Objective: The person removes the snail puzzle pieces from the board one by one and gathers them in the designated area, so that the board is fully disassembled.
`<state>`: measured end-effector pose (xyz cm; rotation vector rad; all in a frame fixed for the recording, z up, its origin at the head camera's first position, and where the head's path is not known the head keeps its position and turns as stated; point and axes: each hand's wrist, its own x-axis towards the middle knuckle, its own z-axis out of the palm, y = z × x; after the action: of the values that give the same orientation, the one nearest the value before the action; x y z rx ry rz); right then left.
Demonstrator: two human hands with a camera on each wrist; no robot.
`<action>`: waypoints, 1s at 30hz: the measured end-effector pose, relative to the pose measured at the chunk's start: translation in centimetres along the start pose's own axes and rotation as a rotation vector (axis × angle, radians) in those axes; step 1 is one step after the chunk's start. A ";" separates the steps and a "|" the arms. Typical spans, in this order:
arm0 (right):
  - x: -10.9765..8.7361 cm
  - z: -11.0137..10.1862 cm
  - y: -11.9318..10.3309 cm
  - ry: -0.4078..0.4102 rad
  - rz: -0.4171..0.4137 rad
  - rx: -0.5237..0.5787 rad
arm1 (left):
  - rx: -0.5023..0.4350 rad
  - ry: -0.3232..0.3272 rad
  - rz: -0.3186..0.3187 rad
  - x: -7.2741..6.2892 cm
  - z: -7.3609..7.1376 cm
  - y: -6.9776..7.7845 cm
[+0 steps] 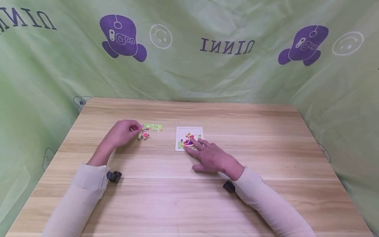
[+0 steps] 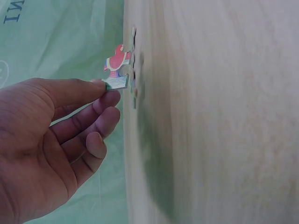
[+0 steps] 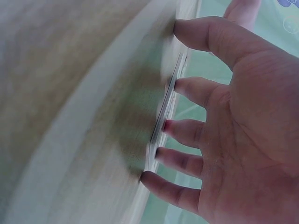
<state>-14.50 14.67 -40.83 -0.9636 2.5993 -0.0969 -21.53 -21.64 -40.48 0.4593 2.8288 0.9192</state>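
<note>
In the head view my left hand (image 1: 122,134) is at the left part of the table, thumb and fingertips pinching a jigsaw piece (image 2: 117,60) with red, white and green print. That piece is raised above the tabletop beside other loose jigsaw pieces (image 1: 154,126), mostly green, which the left wrist view shows edge-on. Right of them lies a square puzzle board (image 1: 189,128) with a white border, partly filled with colourful pieces (image 1: 188,142). Spread across its lower right, the fingers of my right hand (image 1: 211,158) rest on the board and pieces, covering some of them. Its thumb touches the wood.
The wood-grain table (image 1: 183,204) reaches back to a green curtain (image 1: 183,75) with purple prints, which hangs on the sides too. A small black camera mount (image 1: 114,176) sits at the left cuff, another (image 1: 229,186) at the right cuff.
</note>
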 end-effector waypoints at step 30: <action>0.1 0.2 0.1 -0.008 0.015 0.019 | 0.046 -0.018 -0.042 1.8 0.4 -1.4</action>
<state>-14.55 14.66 -41.04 -0.9356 2.5935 -0.1130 -23.44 -21.87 -41.68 0.4104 2.8372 0.8404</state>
